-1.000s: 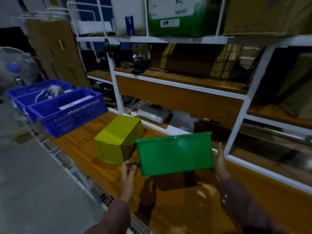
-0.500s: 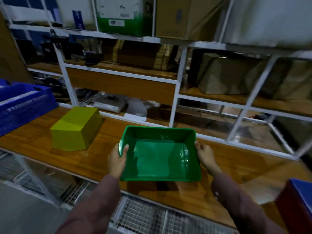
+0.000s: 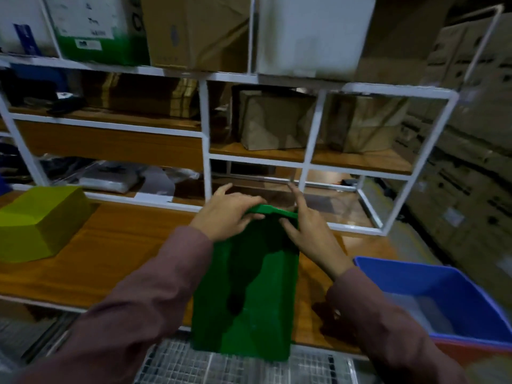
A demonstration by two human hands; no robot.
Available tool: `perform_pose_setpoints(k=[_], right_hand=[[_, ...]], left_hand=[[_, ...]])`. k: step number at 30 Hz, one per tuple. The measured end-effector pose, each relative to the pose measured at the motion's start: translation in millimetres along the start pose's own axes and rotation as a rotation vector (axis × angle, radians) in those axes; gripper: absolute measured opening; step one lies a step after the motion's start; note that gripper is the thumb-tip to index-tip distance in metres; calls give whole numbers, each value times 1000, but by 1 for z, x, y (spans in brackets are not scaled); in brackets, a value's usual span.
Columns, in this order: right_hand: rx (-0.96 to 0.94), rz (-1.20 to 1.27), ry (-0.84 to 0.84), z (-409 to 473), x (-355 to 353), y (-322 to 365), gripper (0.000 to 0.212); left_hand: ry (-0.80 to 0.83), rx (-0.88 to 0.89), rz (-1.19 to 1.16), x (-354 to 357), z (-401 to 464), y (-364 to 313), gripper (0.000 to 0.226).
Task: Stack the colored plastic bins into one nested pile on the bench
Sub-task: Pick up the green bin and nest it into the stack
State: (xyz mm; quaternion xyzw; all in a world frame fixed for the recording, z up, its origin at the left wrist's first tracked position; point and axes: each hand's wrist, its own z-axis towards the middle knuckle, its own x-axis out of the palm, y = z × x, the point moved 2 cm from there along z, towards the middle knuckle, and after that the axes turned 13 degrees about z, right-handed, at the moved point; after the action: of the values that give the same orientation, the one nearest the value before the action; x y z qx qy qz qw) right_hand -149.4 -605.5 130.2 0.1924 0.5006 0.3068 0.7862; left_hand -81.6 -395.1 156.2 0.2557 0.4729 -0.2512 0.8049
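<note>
Green bin (image 3: 246, 295) — tipped up over the tabletop's (image 3: 116, 253) near edge, left hand (image 3: 230, 214) and right hand (image 3: 307, 234) fingers curled on its far rim. Looks light, stiff, slick plastic; grip the rim. Yellow bin (image 3: 41, 220) left, blue bin (image 3: 432, 297) right.

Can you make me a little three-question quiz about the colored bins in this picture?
1. True or false: the yellow bin lies upside down on the bench.
2. Which bin are the left hand and right hand gripping? A) blue B) green C) yellow
3. Fill in: the blue bin sits to the ____ of the green bin.

Key: 1 true; 2 B; 3 right. Both hands' fingers curl over the green bin's far rim.
</note>
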Motion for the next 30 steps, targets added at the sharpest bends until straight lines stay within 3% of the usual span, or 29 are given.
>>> perform_pose_setpoints(k=[2, 4, 8, 11, 14, 21, 24, 30], right_hand=[[-25, -56, -19, -18, -40, -27, 85], [-34, -24, -76, -38, -80, -60, 70], [115, 149, -295, -82, -162, -144, 46], [386, 207, -435, -118, -222, -201, 50], [468, 260, -523, -151, -266, -237, 60], [728, 427, -595, -229, -310, -290, 70], [795, 182, -500, -252, -320, -311, 70], [895, -90, -275, -269, -290, -360, 54]], left_hand=[[-84, 85, 152, -3, 29, -54, 44], [-164, 33, 165, 2, 51, -99, 47], [-198, -288, 113, 21, 66, -181, 66], [-130, -594, 87, 46, 66, -222, 72], [-6, -746, -58, 63, 72, -266, 73], [78, -620, -342, 104, 97, -358, 47], [122, -568, -344, 117, 105, -378, 53], [303, -556, -249, 147, 104, -386, 42]])
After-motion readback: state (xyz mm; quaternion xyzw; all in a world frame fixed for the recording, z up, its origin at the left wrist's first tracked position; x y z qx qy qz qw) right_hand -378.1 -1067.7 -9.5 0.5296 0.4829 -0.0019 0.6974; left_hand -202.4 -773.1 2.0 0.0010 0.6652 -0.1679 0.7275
